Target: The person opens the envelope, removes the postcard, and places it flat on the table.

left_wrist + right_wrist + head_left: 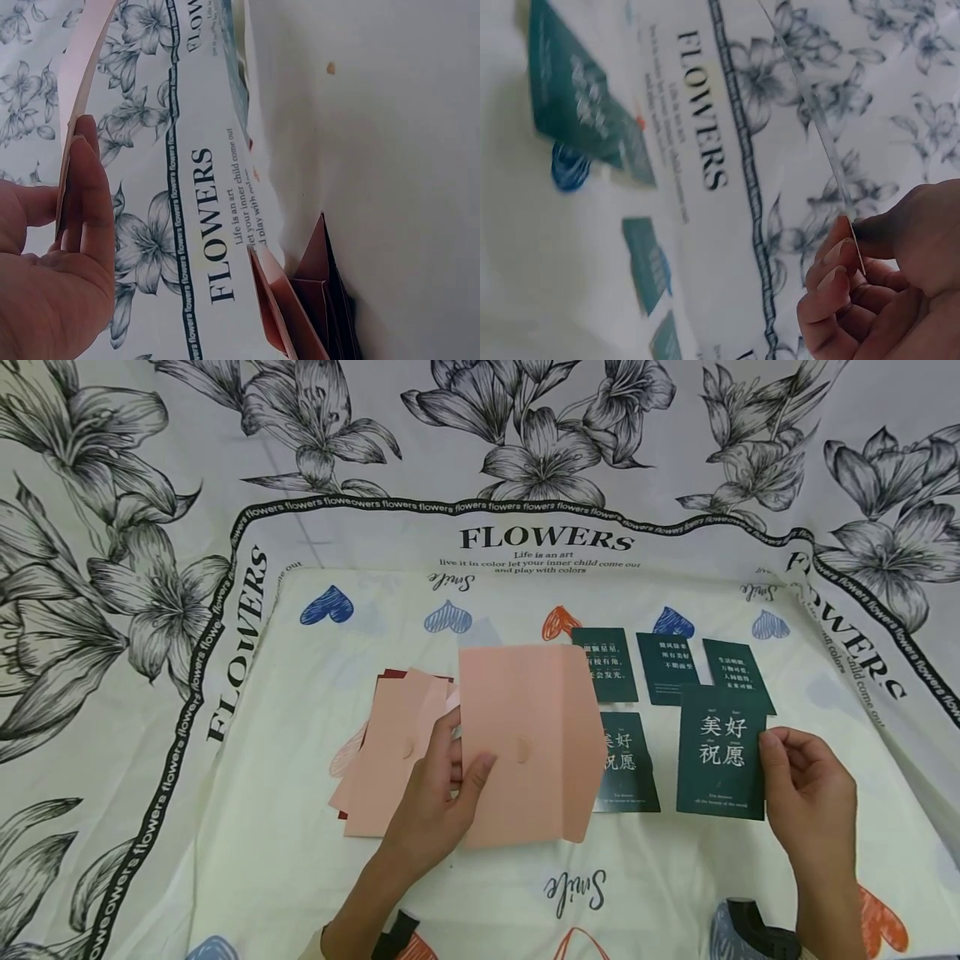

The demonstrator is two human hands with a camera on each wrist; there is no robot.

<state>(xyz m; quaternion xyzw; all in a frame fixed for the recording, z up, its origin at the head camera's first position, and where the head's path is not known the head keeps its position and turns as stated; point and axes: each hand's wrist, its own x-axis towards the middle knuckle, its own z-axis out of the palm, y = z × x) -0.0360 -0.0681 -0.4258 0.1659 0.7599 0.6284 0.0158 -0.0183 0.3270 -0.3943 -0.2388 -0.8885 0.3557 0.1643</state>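
My left hand (438, 797) grips a pink envelope (517, 693) by its left edge, thumb on the near face and fingers behind; its flap is folded out to the right. In the left wrist view the envelope (79, 75) shows edge-on between thumb and fingers. My right hand (813, 789) pinches a dark green card (722, 785) with white characters by its right edge, raised over the cloth. That card (821, 120) appears as a thin line in the right wrist view. Another green card (630, 768) lies partly behind the envelope.
More pink envelopes (390, 760) lie stacked at left, with a dark red one (390, 677) beneath. Green cards with smaller text (667, 668) sit in a row at the back right. A white cloth (300, 877) printed with flowers, hearts and words covers the table.
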